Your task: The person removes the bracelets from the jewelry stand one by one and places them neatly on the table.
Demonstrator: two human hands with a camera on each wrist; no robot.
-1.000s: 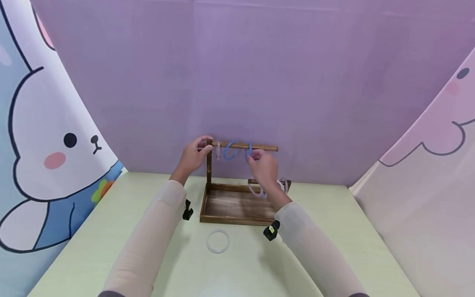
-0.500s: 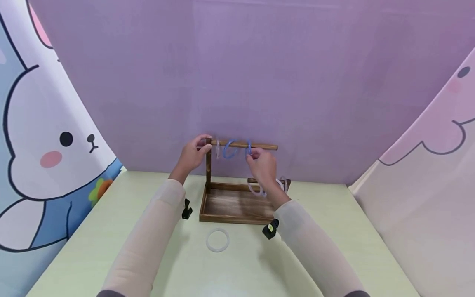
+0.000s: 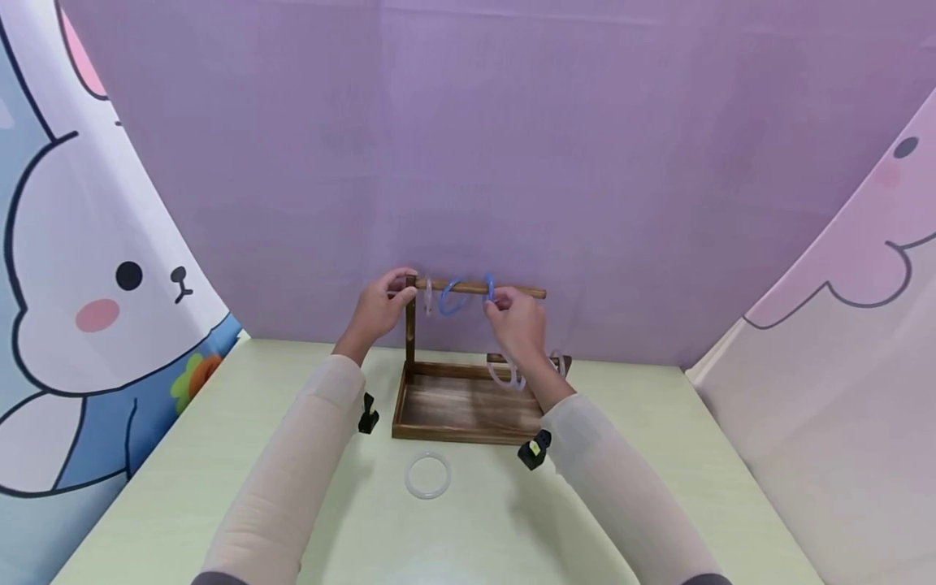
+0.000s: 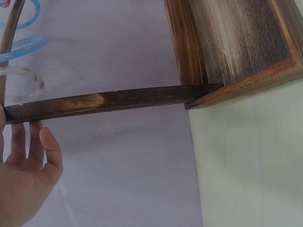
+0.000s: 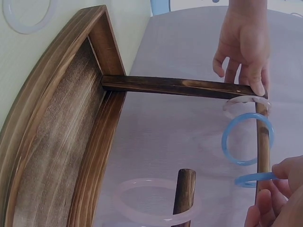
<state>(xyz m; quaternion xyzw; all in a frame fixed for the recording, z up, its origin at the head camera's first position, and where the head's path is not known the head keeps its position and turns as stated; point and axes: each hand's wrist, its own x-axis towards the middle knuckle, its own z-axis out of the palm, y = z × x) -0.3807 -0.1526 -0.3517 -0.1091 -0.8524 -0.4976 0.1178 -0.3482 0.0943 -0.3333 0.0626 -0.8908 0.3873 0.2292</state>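
A dark wooden bangle stand [image 3: 410, 329] has an upright post, a long upper bar [image 3: 522, 291] and a tray base. My left hand [image 3: 376, 310] grips the top of the post, thumb on one side and fingers on the other. Farther right, my right hand [image 3: 521, 327] pinches a blue bangle [image 5: 251, 179] that encircles the upper bar. Between the hands, a second blue bangle [image 5: 227, 150] hangs from this bar, at an angle. Closest to the post hangs a clear bangle with darker patches [image 5: 232, 109].
A shorter, lower bar [image 5: 184, 189] carries pale bangles, among them a pinkish one [image 5: 142, 220]; my right forearm partly covers them. One whitish bangle [image 3: 408, 485] lies flat on the pale green table before the tray [image 3: 453, 436]. A purple cloth [image 3: 468, 162] hangs close behind.
The pinched blue bangle has turned slightly on the bar and shifted a little toward the post with my right hand. My left hand keeps its place on the post.
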